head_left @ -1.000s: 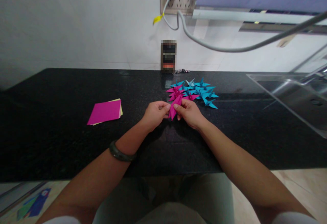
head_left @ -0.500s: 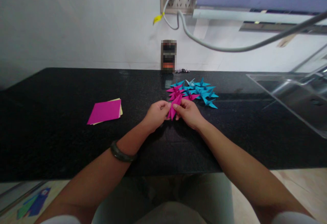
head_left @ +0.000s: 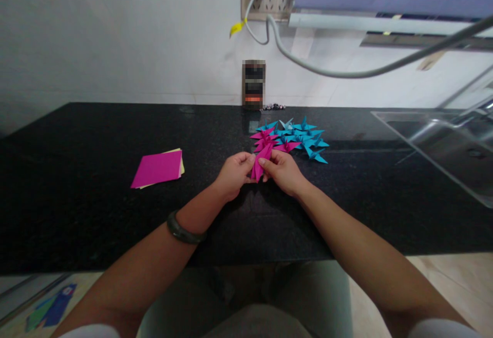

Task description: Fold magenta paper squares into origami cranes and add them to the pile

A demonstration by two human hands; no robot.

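A piece of folded magenta paper (head_left: pixel 261 165), long and pointed, is between my two hands above the counter. My left hand (head_left: pixel 235 173) pinches its left edge between thumb and fingers. On the other side my right hand (head_left: pixel 284 171) grips it, thumb lying on top; some fingertips are hidden beneath the paper. Just beyond are several folded paper cranes: magenta cranes (head_left: pixel 288 146) close to the hands and blue cranes (head_left: pixel 304 136) behind and to the right. One pale blue crane (head_left: pixel 286 124) sits at the back.
A stack of square paper (head_left: pixel 157 169), magenta on top with yellow under it, lies on the black counter (head_left: pixel 96 214) to the left. A blurred-out upright object (head_left: pixel 253 83) leans at the wall beside a small beaded string (head_left: pixel 274 106). The sink (head_left: pixel 454 148) is at right.
The folded magenta paper has tilted slightly, its near tip shifting a little left. Both hands keep their hold, with only small finger movement.
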